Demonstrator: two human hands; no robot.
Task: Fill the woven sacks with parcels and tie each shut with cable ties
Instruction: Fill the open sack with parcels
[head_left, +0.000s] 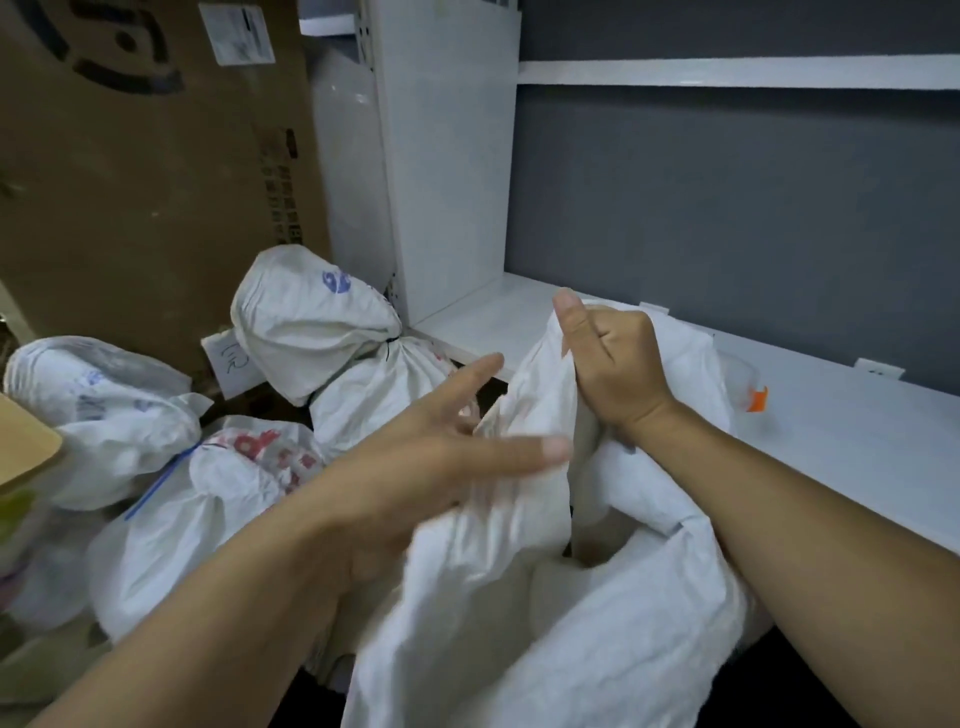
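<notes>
Right hand: the right hand grips a bunched fold of the open sack's mouth, fingers curled round the cloth, thumb raised.
Left hand: the left hand is spread, fingers straight, its thumb tip lying against the same white cloth; it clasps nothing, and motion blurs it.
Sack in hand: white woven cloth, slack and crumpled, standing in front of the person against the white shelf; the mouth gapes, untied. What is inside is hidden by the folds.
Cable tie: none can be seen in either hand or on this sack.
Finished sacks: to the left, three stuffed sacks lie together, one with a black tie at its neck, one cinched by a blue tie, a third behind it, its closure unclear.
Backdrop: a large cardboard box behind the pile; an orange tag on the shelf.
Progress: at least two sacks look done; this one appears to be at the gathering stage, with cinching and tying left.
</notes>
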